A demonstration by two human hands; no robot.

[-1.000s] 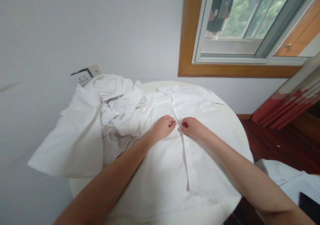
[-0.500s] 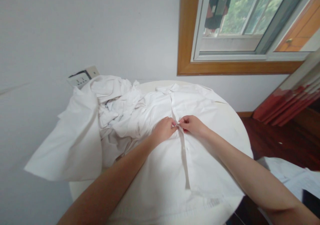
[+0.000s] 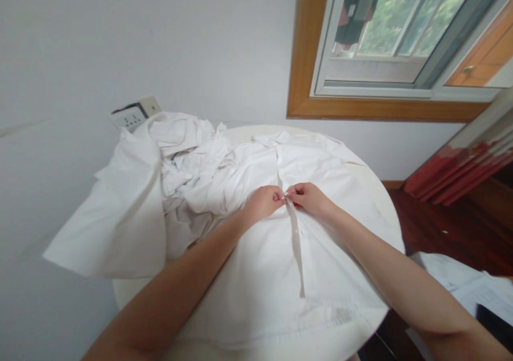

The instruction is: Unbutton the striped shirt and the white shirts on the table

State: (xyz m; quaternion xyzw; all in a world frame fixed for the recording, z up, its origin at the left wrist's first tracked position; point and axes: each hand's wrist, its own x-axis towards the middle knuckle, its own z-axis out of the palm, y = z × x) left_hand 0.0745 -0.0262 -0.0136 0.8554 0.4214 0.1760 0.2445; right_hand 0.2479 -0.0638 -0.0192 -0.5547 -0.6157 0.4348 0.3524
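A white button-up shirt (image 3: 256,275) lies spread on a round white table (image 3: 387,206), its collar toward the wall. My left hand (image 3: 265,201) is closed in a pinch on one edge of the front opening, about midway down. Right beside it, my right hand (image 3: 308,196) pinches the other front edge, and the fingertips of both hands nearly touch. A small pale spot, perhaps a button, shows between them; it is too small to be sure. Below the hands the front strip hangs parted down to the hem.
A heap of crumpled white clothes (image 3: 196,174) lies at the table's left, partly draping over the edge. Behind it is a wall socket (image 3: 130,116). A wood-framed window (image 3: 300,107) and a red-and-white curtain (image 3: 449,163) are at the right. White cloth or paper (image 3: 476,286) sits low at right.
Both hands keep pinching the shirt front at the same place, with the left fingers curled slightly more. The whole view has shifted a little.
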